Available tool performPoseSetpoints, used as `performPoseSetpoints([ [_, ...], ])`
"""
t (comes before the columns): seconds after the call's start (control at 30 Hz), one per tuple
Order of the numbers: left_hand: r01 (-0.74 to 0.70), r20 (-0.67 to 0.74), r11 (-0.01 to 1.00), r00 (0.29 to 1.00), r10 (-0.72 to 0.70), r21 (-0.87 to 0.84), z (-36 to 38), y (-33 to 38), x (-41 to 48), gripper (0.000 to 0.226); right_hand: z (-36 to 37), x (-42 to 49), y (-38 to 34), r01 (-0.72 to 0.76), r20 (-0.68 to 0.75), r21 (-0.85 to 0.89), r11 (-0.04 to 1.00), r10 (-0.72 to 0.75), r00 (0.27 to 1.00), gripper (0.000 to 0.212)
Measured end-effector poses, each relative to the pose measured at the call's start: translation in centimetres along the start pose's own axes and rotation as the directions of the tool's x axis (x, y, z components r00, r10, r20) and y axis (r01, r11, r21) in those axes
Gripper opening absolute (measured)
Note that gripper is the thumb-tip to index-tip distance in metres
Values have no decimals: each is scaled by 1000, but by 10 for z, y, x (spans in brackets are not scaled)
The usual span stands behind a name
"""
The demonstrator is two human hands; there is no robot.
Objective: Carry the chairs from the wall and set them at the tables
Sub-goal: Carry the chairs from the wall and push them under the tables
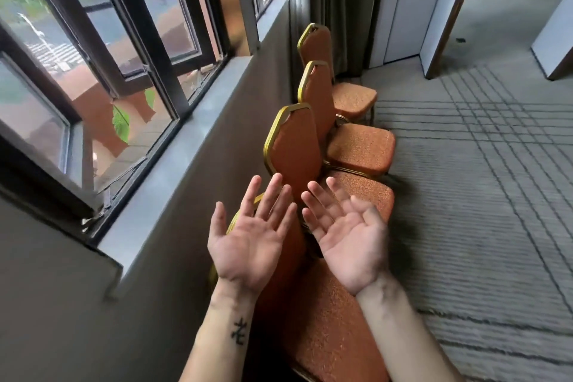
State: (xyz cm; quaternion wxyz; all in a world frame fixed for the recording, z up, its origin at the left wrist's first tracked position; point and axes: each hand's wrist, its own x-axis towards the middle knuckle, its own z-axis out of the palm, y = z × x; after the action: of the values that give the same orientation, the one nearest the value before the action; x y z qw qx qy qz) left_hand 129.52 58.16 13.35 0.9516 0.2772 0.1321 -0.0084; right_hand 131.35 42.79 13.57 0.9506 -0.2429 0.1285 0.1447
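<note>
While nubby orange, gold-rimmed chairs (359,149) stand below, left hand (248,245) and right hand (350,242) spread wide, empty.

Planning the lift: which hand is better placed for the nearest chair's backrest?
Left, likely. The left hand is over the backrest of the nearest chair; the right hand is over its seat.

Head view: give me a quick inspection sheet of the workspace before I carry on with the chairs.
Surface: grey line-patterned carpet.
Job's things: at least four orange chairs, gold frames, in a row along the wall; none lifted.
Clutter: small dark speck on the far floor.
Grippers: left hand and right hand open, palms up, holding nothing.
Cables: nothing seen.
Surroundings: window on the left, curtain beyond the row.
</note>
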Motion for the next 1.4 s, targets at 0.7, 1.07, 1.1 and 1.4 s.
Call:
performPoseSetpoints([
  [0.7,274,-325,924,928,-182,267,-163,65,255,68,-36,244,143,-231,-361,-145,962,166,918,51],
  [1.07,351,-264,834,930,-256,425,-193,74,272,76,-50,243,156,-283,-415,-224,933,171,894,48],
  [1.1,360,-253,829,928,-273,428,-192,72,271,77,-50,242,157,-288,-420,-205,935,182,889,46],
  [1.4,419,-167,784,907,-387,459,-172,62,254,77,-40,230,171,-209,-440,-122,970,136,888,41],
])
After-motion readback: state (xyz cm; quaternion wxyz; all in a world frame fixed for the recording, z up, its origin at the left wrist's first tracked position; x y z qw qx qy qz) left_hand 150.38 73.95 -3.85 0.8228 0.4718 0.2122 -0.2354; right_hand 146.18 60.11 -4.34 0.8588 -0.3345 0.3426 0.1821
